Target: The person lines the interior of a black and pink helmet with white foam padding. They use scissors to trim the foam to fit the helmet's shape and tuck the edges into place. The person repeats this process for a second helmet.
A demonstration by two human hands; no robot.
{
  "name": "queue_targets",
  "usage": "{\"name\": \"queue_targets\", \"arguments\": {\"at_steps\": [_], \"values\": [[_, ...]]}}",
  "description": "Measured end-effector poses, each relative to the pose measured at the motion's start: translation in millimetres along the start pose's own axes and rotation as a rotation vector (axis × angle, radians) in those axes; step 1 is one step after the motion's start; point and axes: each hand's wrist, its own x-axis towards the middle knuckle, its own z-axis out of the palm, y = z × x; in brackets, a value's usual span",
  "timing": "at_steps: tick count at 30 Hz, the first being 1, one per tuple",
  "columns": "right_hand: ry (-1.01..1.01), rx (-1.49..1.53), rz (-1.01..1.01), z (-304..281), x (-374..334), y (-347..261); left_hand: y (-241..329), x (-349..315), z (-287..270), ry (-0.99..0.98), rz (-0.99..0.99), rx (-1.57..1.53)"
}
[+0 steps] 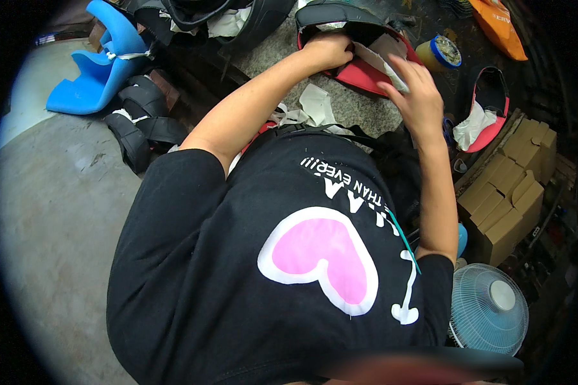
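A red-and-black slipper-like piece with a curved black band rests in front of me, white paper inside its opening. My left hand is closed at its near left edge, gripping it, with some fingertips hidden inside. On the right, my right hand reaches in with thumb and fingers apart around the end of a stiff white sheet. That sheet slants out of the opening toward the palm. Crumpled white paper lies just below, on a speckled grey slab.
To the right stand a blue-lidded tub, another red-and-black piece, cardboard boxes and a fan. An orange bag lies far right. At left are blue foam sheets and black strapped sandals.
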Motion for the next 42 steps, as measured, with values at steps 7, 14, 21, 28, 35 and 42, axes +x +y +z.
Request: {"name": "queue_targets", "arguments": {"at_steps": [7, 14, 21, 28, 35, 42], "values": [[-0.201, -0.077, -0.004, 63.7, 35.7, 8.2, -1.7, 3.4, 0.9, 0.041, 0.034, 0.054], [-0.144, -0.026, -0.305, 81.1, 5.5, 1.9, 1.3, 9.1, 8.2, -0.047, -0.040, 0.110], [-0.257, 0.139, -0.229, 76.7, 0.1, 2.4, -12.6, 23.4, 20.0, -0.113, 0.048, 0.177], [-0.384, 0.350, -0.111, 74.6, 1.3, -1.4, -12.3, 19.9, 7.2, -0.290, 0.143, 0.091], [-0.619, 0.369, 0.159, 66.7, 5.3, 0.0, -0.5, -22.5, -13.6, -0.241, 0.172, 0.334], [-0.385, 0.410, 0.129, 91.7, -6.3, -4.2, -18.9, -16.0, -10.8, -0.275, 0.134, 0.255]]}}
